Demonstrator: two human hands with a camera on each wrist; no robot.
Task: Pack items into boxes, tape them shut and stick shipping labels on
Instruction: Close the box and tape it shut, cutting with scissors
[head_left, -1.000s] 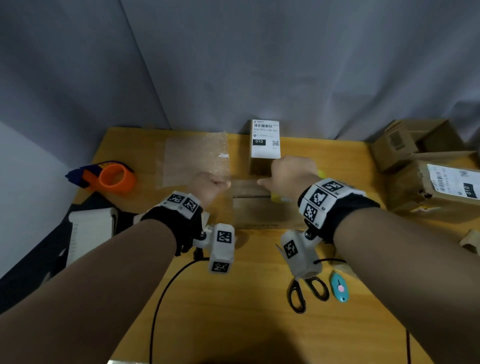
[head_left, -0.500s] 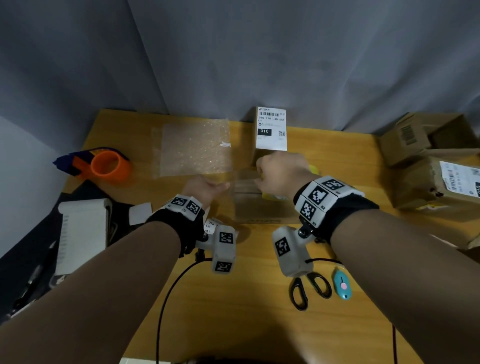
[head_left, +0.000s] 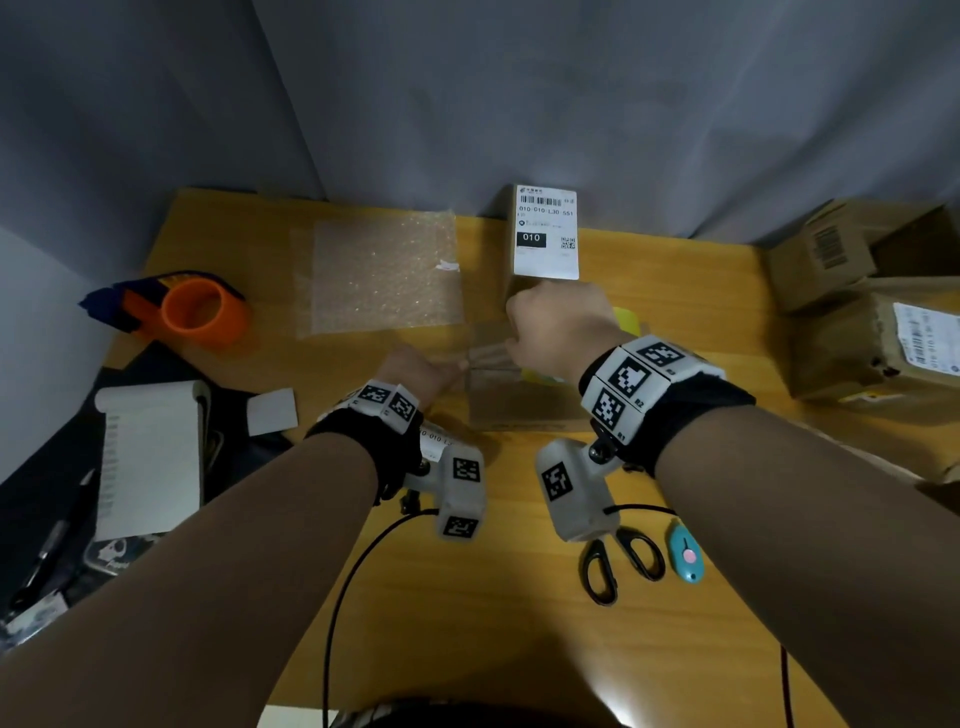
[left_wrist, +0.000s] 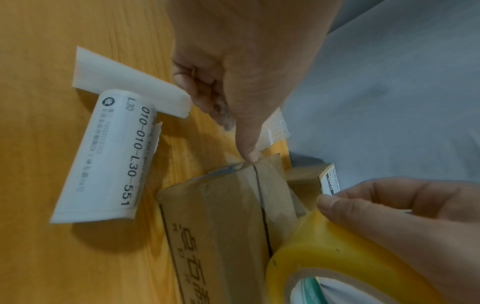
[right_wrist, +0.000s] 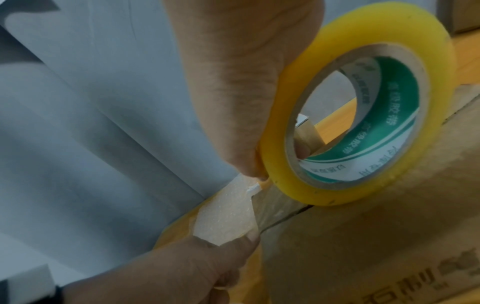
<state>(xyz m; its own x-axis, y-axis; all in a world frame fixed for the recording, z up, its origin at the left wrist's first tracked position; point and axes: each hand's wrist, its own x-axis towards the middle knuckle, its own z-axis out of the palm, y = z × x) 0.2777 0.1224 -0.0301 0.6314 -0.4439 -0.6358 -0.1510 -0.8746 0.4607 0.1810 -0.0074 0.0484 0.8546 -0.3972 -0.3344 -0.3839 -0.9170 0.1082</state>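
A brown cardboard box (head_left: 519, 405) lies at the middle of the wooden table. My right hand (head_left: 561, 327) grips a yellow tape roll (right_wrist: 363, 26) held upright on the box top (right_wrist: 376, 236), near its centre seam. A strip of clear tape (right_wrist: 275, 205) runs from the roll to the box's left edge. There the thumb of my left hand (head_left: 415, 371) pins the tape end against the box (left_wrist: 228, 216), with the other fingers curled. The roll (left_wrist: 337, 257) and my right hand (left_wrist: 402, 216) also show in the left wrist view.
A curled shipping label (left_wrist: 116, 154) lies left of the box. Behind stand a labelled box (head_left: 545, 234) and bubble wrap (head_left: 384, 275). An orange tape dispenser (head_left: 200, 309) sits far left. Scissors (head_left: 618, 569) and a blue cutter (head_left: 685, 558) lie near right. More boxes (head_left: 857, 338) are stacked right.
My right hand has drawn the roll a little farther across the box top, away from me. The left hand stays at the box's left edge.
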